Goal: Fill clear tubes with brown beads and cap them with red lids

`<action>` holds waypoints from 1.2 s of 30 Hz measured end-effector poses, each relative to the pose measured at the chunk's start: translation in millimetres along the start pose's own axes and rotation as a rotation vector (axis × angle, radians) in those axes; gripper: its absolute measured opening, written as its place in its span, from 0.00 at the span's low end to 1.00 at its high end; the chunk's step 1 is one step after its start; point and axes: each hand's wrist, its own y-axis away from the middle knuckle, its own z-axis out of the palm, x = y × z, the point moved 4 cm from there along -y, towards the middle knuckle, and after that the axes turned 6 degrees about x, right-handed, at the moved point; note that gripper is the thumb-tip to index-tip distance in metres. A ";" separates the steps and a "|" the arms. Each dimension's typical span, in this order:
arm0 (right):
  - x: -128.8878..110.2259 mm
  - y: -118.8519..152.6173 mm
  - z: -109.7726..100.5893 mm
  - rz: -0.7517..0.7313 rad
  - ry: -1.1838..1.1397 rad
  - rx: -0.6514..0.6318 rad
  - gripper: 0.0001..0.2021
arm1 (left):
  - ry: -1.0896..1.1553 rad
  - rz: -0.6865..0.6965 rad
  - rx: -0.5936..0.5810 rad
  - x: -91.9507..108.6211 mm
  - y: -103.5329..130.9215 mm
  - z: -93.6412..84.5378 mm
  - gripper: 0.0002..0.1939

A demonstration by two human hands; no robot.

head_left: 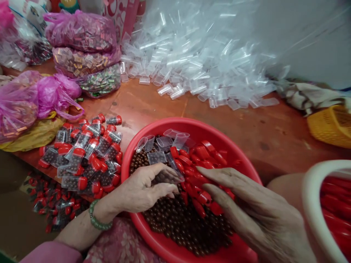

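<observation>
My left hand (137,188), with a green bead bracelet on the wrist, is closed around a clear plastic container (168,176). How full that container is I cannot tell. It hangs over a red basin (189,122) with many small brown balls (189,230) in it. My right hand (255,204) reaches in from the right, fingers stretched and apart. Its fingertips are at the pile of red caps (201,151) lying on the balls, with no cap visibly gripped. Several clear containers (164,141) lie at the basin's far left inside.
Filled, red-capped containers (87,146) are heaped left of the basin, with more (55,202) lower down. A large pile of clear containers (203,69) lies along the back. Pink bags (82,33) stand back left. At right are a white-rimmed tub (311,197) and a yellow basket (326,126).
</observation>
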 end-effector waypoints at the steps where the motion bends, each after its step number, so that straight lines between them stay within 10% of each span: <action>1: -0.2 0.2 1.4 0.033 -0.012 0.042 0.18 | 0.013 -0.009 -0.006 -0.7 0.0 0.3 0.06; 27: -7.1 3.8 42.5 0.210 -0.093 0.186 0.10 | -0.202 0.061 -0.024 -10.0 -1.8 -2.5 0.05; 36: -16.8 -0.5 55.1 -0.200 0.315 -0.028 0.37 | 0.221 -0.086 -0.024 -13.0 -6.7 -0.3 0.04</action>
